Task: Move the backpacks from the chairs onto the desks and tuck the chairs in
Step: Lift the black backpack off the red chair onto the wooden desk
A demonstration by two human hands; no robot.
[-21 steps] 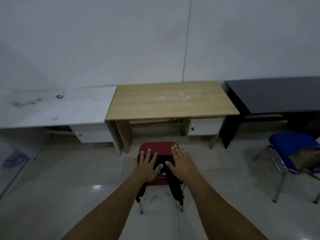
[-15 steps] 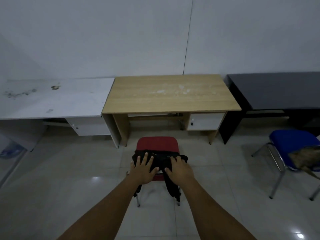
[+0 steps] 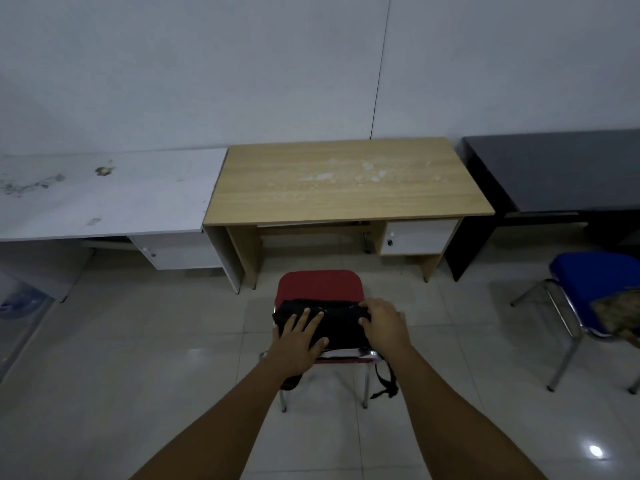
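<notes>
Black backpack lies on red chair, in front of wood worktop. L hand flat on it, fingers spread; R hand fingers curled on its right edge.

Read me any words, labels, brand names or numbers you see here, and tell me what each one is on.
None can be read.
Black backpack on the red chair: no label or logo shows.
Desks, wooden, white and black: only stains and scuffs, no writing.
Blue thing at the left edge: too blurred to tell any marking.
</notes>
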